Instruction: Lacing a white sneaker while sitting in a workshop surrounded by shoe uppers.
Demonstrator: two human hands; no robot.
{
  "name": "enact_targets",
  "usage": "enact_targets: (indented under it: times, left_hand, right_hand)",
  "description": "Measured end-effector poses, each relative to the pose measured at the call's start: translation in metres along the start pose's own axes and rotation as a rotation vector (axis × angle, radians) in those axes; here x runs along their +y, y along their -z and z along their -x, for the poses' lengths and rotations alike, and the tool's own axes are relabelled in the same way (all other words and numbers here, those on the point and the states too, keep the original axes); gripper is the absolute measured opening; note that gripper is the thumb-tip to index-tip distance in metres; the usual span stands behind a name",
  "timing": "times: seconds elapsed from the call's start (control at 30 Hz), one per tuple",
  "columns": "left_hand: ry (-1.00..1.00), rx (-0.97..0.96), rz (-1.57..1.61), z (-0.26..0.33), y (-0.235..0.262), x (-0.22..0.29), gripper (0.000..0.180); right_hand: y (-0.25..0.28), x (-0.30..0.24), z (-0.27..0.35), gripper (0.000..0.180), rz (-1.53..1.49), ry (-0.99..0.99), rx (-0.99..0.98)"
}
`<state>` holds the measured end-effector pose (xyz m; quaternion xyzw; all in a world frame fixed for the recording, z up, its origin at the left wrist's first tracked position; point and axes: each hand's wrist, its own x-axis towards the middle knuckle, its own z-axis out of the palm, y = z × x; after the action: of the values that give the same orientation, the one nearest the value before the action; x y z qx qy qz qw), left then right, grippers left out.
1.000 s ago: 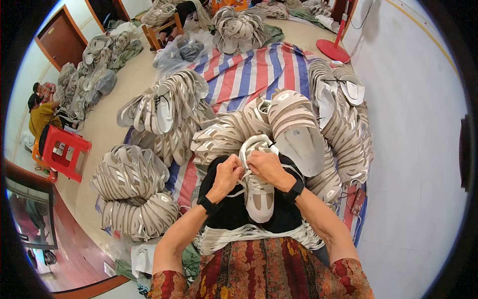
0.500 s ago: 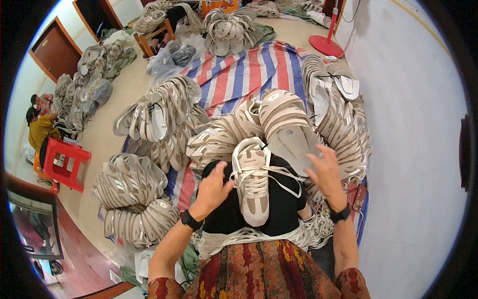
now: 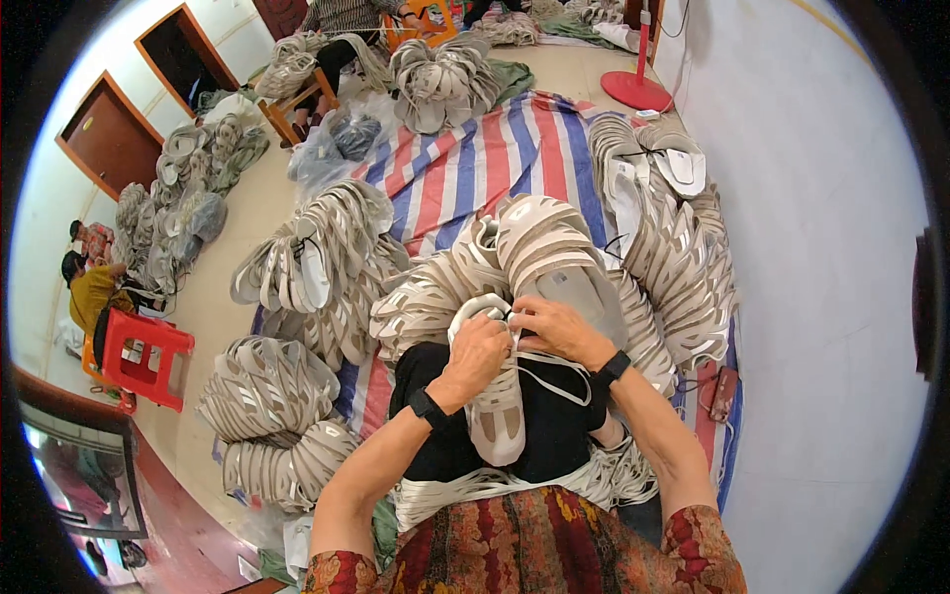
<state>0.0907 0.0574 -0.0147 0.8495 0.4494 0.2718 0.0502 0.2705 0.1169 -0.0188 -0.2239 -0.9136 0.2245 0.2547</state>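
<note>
A white shoe upper [image 3: 498,416] lies sole-side up across my black-clad lap. My left hand [image 3: 478,353] grips its far end from the left. My right hand [image 3: 550,330] pinches the same end from the right, fingers closed on the rim beside the left hand. A thin white lace [image 3: 559,388] trails from the upper over my right knee. Both wrists wear dark bands.
Curved stacks of grey-white shoe uppers [image 3: 554,252] ring me on a striped tarp [image 3: 465,168]. More stacks [image 3: 267,391] sit at left, loose laces [image 3: 515,483] by my lap. A red stool [image 3: 143,356] and a seated person [image 3: 91,292] are far left; a white wall [image 3: 821,297] runs right.
My right hand, out to the right with the lace half a second ago, has come back to the far end of the upper. Both hands meet there again.
</note>
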Motion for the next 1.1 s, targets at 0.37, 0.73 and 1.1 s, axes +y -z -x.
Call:
enact_targets:
  times: [0.37, 0.73, 1.1]
  left_hand:
    - [0.408, 0.303, -0.147, 0.085, 0.092, -0.081, 0.006]
    - [0.56, 0.222, -0.183, 0.189, 0.116, -0.102, 0.024]
    - [0.58, -0.017, 0.55, 0.06, 0.039, -0.037, 0.027]
  right_hand:
    - [-0.017, -0.001, 0.019, 0.024, -0.677, -0.333, 0.086]
    - [-0.005, -0.021, 0.027, 0.036, -0.551, -0.384, 0.0]
    - [0.053, -0.055, 0.04, 0.02, -0.358, -0.622, 0.227]
